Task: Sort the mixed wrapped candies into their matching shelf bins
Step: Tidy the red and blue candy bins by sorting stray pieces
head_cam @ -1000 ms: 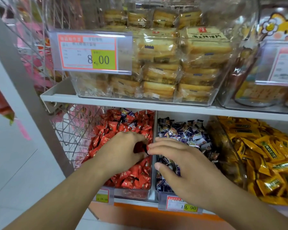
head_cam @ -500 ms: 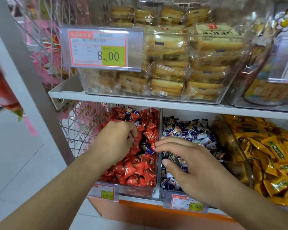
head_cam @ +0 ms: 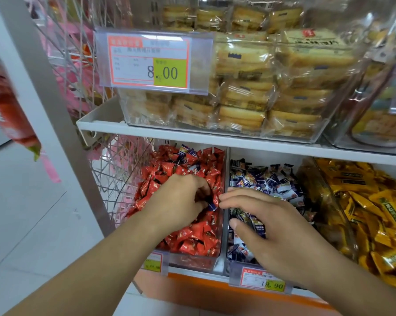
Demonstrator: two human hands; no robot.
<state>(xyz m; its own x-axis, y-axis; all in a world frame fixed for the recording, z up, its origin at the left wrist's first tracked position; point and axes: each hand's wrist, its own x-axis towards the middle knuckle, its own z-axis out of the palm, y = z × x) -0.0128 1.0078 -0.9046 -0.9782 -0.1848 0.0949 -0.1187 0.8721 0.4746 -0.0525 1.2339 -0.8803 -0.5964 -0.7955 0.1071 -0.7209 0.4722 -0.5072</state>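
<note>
Candies in red wrappers fill the left clear bin; the blue-and-white wrapped candies fill the bin beside it. Compared with half a second ago, the left hand has drawn back from the red pile's middle and now pinches a blue-wrapped candy at the divider. The right hand, fingers relaxed and spread, has stayed over the blue bin, fingertips meeting that candy. Price tags read "8.00" above and "19.90" below. Yellow-wrapped candies sit right.
</note>
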